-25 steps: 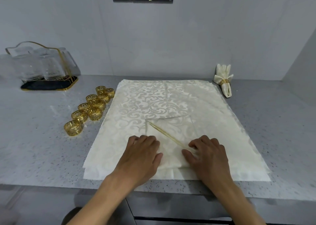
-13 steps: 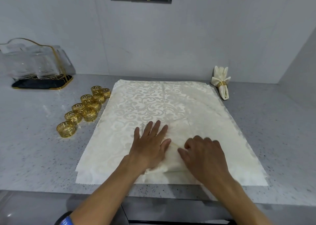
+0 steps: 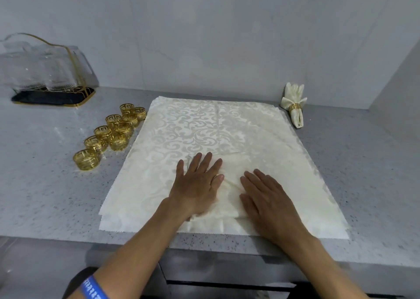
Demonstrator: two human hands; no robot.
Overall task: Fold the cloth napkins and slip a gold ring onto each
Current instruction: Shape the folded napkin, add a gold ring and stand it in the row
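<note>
Leftmost, well apart from the spread cream damask napkin stack [image 3: 216, 135], sits a clear gold-trimmed rack [image 3: 43, 71]; openwork gold napkin rings [image 3: 109, 135] cluster just beside the stack. Atop it, left hand [image 3: 195, 185] and right hand [image 3: 268, 198] press flat-fingered on a small folded cream napkin [image 3: 231, 185]. Right of the stack lies a ringed napkin [image 3: 294, 107].

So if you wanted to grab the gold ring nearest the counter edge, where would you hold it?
Come from above and pinch the nearest openwork gold metal ring across its outer wall. It stands on end with its opening facing up, slightly apart from the other rings, so its front and left sides are free for fingers; one finger could probably go inside.
</note>
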